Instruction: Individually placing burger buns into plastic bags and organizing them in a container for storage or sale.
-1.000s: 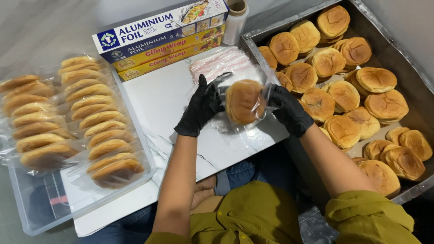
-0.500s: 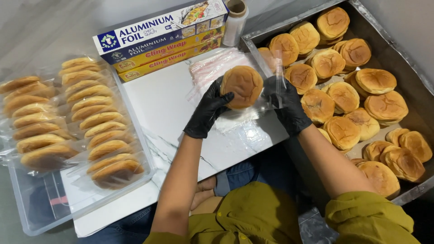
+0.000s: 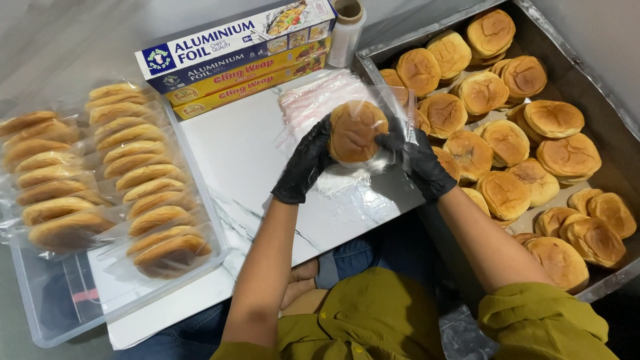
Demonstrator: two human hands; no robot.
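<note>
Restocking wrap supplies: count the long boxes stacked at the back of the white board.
3. A blue and white foil box lies on top, a yellow box sits under it, and another yellow box is lowest, nearest the board. More could be hidden behind.

- The bun (image 3: 357, 131) sits higher and further left in the frame than a second ago, now upright at centre top.
- The left hand (image 3: 305, 162) now cups its left edge instead of lying across its front.
- The right hand (image 3: 417, 162) pinches the clear plastic bag (image 3: 393, 107) at its right edge.
</note>
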